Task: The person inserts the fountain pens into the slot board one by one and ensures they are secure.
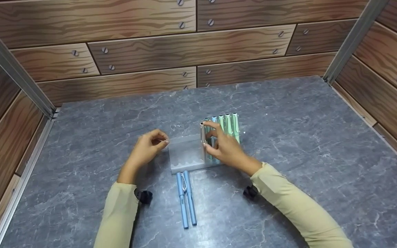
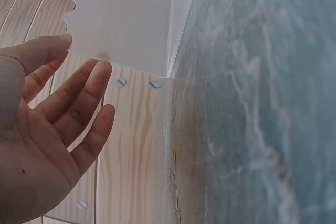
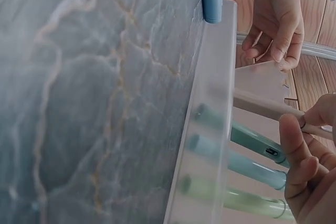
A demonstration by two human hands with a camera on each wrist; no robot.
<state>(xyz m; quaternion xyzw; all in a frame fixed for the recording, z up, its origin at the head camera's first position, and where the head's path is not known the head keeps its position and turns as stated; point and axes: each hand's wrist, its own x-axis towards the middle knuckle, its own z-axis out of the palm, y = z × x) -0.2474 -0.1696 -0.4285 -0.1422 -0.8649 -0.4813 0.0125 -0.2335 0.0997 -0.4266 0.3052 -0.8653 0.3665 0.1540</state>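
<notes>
A frosted clear pen stand (image 1: 184,153) with a notched edge sits mid-table. My left hand (image 1: 148,146) pinches its left corner between thumb and index finger; the other fingers (image 2: 79,100) hang loosely beside it in the left wrist view. With thumb and fingers, my right hand (image 1: 231,148) holds a pale brownish pen (image 3: 262,104) upright in the stand. To the right of that pen stand several others: a dark green pen (image 3: 254,142), a light blue pen (image 3: 257,169) and light green pens (image 1: 235,125). The right hand partly hides this row.
Two blue pens (image 1: 186,199) with metal clips lie side by side on the grey marbled table (image 1: 81,165), just in front of the stand. Wood-patterned walls (image 1: 143,55) and metal corner posts (image 1: 346,41) enclose the table at the back and sides.
</notes>
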